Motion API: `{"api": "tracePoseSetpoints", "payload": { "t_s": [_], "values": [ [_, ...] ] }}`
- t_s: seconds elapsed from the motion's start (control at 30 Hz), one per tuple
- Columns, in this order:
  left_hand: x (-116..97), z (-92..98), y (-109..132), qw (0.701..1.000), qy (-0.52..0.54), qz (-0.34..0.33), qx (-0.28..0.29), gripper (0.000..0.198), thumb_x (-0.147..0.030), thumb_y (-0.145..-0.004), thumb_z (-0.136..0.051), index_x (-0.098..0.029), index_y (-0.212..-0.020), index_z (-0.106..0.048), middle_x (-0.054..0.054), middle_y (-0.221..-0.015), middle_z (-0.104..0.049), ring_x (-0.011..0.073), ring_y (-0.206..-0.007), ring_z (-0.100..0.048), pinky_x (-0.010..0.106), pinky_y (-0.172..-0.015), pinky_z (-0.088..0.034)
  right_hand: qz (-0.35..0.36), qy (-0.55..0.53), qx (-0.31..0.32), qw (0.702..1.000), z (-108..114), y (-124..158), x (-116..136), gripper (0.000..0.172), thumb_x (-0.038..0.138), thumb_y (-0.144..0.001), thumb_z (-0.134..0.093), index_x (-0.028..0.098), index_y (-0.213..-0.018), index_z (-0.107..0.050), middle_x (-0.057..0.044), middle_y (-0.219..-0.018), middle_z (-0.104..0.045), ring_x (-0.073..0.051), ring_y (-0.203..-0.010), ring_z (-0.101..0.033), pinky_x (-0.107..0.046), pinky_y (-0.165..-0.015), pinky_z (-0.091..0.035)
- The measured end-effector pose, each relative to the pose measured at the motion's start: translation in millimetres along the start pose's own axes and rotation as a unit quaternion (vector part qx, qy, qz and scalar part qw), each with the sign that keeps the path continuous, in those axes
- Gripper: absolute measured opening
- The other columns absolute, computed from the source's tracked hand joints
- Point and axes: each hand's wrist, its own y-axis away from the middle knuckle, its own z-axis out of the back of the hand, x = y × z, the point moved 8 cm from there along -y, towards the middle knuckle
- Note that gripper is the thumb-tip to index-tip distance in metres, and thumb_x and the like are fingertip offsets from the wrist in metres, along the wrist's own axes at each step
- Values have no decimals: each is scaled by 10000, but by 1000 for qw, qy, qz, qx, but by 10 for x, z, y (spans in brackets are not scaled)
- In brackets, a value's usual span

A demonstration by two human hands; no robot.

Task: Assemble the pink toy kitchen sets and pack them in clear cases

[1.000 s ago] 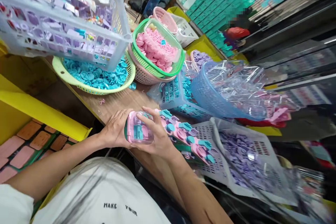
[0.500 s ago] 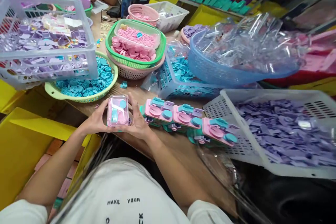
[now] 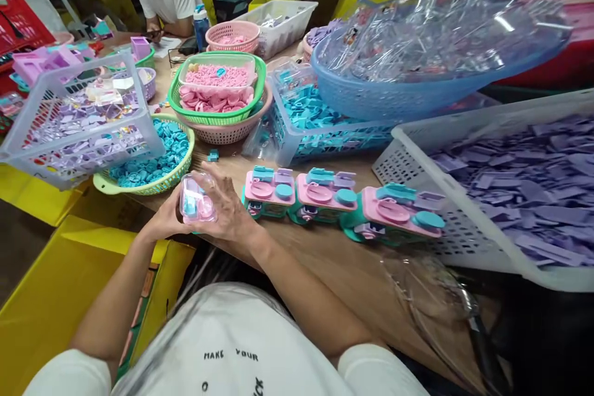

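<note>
Between my two hands, above the table's front edge, is a small toy kitchen set (image 3: 197,199) under a clear plastic cover, with pink and blue parts showing through. My left hand (image 3: 163,218) grips its left side, thumb and fingers around it. My right hand (image 3: 229,207) closes on its right side, fingers bent over the top of the cover. Just right of my right hand stands a row of three toy kitchen sets (image 3: 320,195) without covers, pink on top with teal bases, blue discs and purple pieces. A small teal piece (image 3: 213,155) lies behind my hands.
Blue tub (image 3: 362,96) heaped with clear plastic covers at back right. White crate (image 3: 464,223) of purple parts at right. Green basket (image 3: 174,99) with pink parts, yellow-green basket (image 3: 188,161) with blue parts, and a tilted clear crate (image 3: 151,142) stand left. Yellow box (image 3: 83,260) below.
The view has swung left and tilted. Both hands still hold the covered toy set; the fingers of my right hand have come over its top.
</note>
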Motion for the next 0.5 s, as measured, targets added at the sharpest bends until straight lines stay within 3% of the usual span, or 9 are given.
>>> {"api": "tracePoseSetpoints", "payload": {
  "t_s": [0.1, 0.2, 0.27, 0.4, 0.5],
  "values": [
    [-3, -13, 10, 1000, -19, -3, -7, 1089, -485, -685, -814, -152, -1564, -264, 176, -1557, -406, 384, -1429, -411, 500, -1187, -370, 42, 6, 5, 999, -23, -31, 52, 623, 550, -889, -644, 219, -1403, -521, -128, -1500, -459, -317, -1502, -278, -511, -1241, -292],
    [16, -50, 99, 998, -43, -4, -38, 1114, -455, -707, -806, -176, -1592, -190, 177, -1596, -348, 375, -1453, -385, 509, -1195, -357, 31, -17, 8, 999, -56, -21, -14, 616, 561, -902, -616, 206, -1397, -525, -136, -1497, -465, -308, -1499, -291, -514, -1249, -276],
    [28, -123, 203, 994, -68, -8, -82, 1129, -448, -699, -823, -174, -1590, -187, 188, -1596, -344, 374, -1457, -381, 523, -1199, -345, 4, -57, 27, 998, -113, 11, -82, 701, 626, -893, -586, 209, -1445, -472, -142, -1547, -399, -298, -1502, -291, -512, -1251, -270],
    [93, -371, 430, 969, -82, 45, -228, 1036, -463, -656, -865, -173, -1507, -350, 181, -1473, -489, 348, -1382, -483, 506, -1163, -398, -154, -176, 32, 972, -273, 170, -361, 833, 755, -936, -314, 217, -1571, -267, -130, -1619, -308, -273, -1535, -238, -528, -1258, -218],
    [165, -448, 565, 928, -60, 119, -347, 1016, -472, -604, -892, -174, -1447, -409, 174, -1383, -558, 341, -1290, -565, 500, -1103, -457, -253, -194, -9, 948, -329, 298, -533, 819, 761, -950, -179, 232, -1560, -311, -105, -1593, -392, -277, -1531, -247, -549, -1269, -106]
  ]
}}
